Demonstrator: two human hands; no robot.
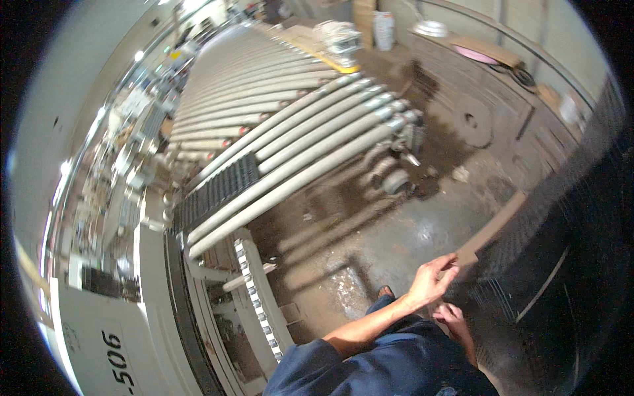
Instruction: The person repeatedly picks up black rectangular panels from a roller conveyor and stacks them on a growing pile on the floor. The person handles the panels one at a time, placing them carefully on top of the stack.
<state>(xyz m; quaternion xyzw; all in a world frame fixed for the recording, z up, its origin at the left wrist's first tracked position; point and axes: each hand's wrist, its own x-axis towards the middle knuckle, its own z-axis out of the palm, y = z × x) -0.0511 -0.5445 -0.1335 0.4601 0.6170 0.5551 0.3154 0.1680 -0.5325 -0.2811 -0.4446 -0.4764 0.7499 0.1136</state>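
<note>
Workshop floor (370, 231) spreads beside the roller conveyor (290, 132). Right of the conveyor, your left hand (432, 280) pinches one end of a thin board (492, 228), lifted off the floor, not yet set down anywhere. Your right hand (452, 315) hangs lower, grip unclear.

Dim workshop, glare on wet floor (422, 234), motion blur, fisheye-bent edges.
</note>
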